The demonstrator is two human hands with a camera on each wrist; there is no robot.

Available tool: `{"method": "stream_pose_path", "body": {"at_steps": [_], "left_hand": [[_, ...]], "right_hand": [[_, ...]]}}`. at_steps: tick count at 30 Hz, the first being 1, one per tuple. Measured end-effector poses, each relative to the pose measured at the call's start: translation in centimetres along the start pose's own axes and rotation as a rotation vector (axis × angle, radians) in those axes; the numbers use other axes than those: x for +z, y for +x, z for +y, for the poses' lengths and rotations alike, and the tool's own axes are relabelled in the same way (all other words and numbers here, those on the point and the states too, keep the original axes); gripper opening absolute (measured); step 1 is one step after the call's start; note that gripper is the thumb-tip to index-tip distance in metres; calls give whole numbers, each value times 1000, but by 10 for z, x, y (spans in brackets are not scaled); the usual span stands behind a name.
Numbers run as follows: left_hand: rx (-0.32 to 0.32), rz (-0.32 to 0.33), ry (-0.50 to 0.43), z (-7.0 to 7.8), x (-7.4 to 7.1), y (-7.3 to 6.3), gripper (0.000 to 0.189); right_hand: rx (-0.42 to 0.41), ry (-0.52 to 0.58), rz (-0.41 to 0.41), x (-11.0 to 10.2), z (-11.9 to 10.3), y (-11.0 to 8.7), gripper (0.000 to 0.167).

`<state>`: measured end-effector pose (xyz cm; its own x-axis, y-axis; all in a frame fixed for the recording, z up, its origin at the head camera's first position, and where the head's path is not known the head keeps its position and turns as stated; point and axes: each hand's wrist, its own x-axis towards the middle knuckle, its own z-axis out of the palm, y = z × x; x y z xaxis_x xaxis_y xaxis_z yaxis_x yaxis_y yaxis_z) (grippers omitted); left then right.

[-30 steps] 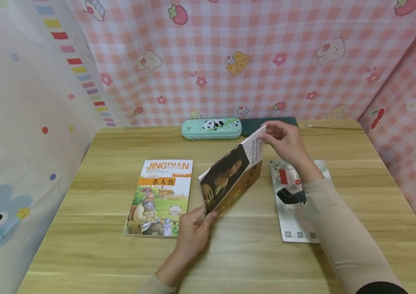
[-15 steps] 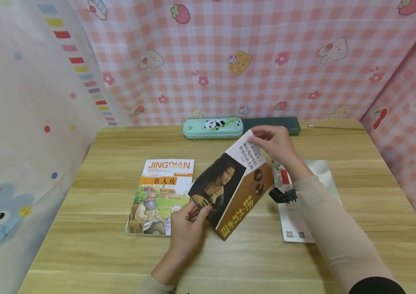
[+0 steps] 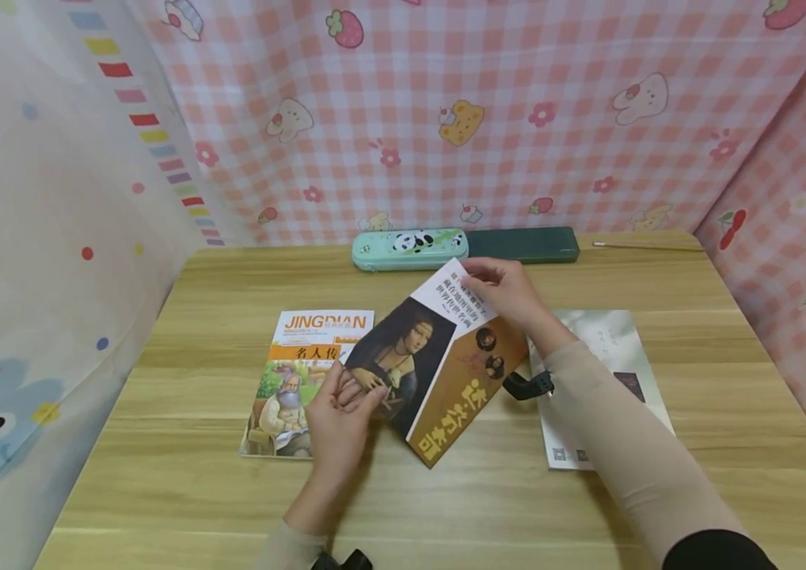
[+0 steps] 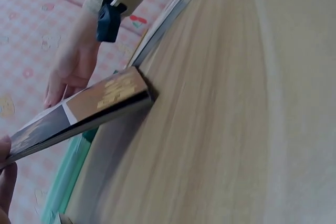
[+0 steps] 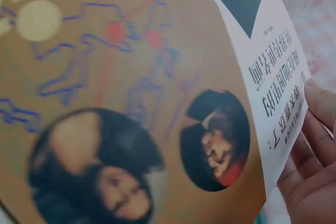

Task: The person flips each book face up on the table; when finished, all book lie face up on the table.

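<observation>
A paperback book (image 3: 439, 356) with a portrait painting, a white corner and a brown panel on its cover is held tilted above the middle of the table. My left hand (image 3: 337, 423) pinches its left edge, thumb on the cover. At the upper right edge, my right hand (image 3: 506, 294) grips it, also with the thumb on the front. The right wrist view shows the brown panel (image 5: 131, 77) close up. In the left wrist view the book (image 4: 79, 108) appears nearly edge-on, its lower corner close to the tabletop. The fingers behind the book are partly hidden.
An orange-and-white book (image 3: 287, 396) lies at left, partly behind my left hand. Under my right forearm is a pale book or booklet (image 3: 606, 340). Along the back edge lie a mint panda pencil case (image 3: 410, 249), a dark green case (image 3: 527, 245) and a pencil (image 3: 645, 245).
The book has turned from nearly edge-on to show its front cover. Both hands have shifted left with it, the right one also coming lower and nearer.
</observation>
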<state>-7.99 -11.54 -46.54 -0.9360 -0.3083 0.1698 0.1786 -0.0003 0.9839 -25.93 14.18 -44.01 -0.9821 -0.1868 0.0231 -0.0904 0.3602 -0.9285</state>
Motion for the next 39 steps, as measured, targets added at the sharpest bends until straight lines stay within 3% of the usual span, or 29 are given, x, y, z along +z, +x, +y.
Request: {"method": "stream_pose_path", "body": {"at_steps": [4, 10, 17, 20, 24, 31, 39], "left_hand": [[-104, 56, 48, -5, -7, 9, 81], [-147, 76, 256, -12, -17, 21, 45], [-175, 38, 346, -15, -19, 23, 29], [-166, -8, 357, -13, -18, 22, 31], [-104, -48, 398, -11, -15, 20, 31], [-5, -75, 436, -16, -13, 25, 29], [5, -131, 383, -18, -12, 36, 36]], "right_hand": [[55, 44, -68, 9, 7, 3, 36], [81, 107, -147, 17, 18, 7, 35], [54, 86, -229, 24, 30, 8, 41], [51, 87, -243, 24, 31, 6, 41], [49, 63, -232, 20, 31, 3, 42], [-17, -96, -228, -1, 36, -11, 45], [-90, -280, -376, -26, 41, -38, 78]]}}
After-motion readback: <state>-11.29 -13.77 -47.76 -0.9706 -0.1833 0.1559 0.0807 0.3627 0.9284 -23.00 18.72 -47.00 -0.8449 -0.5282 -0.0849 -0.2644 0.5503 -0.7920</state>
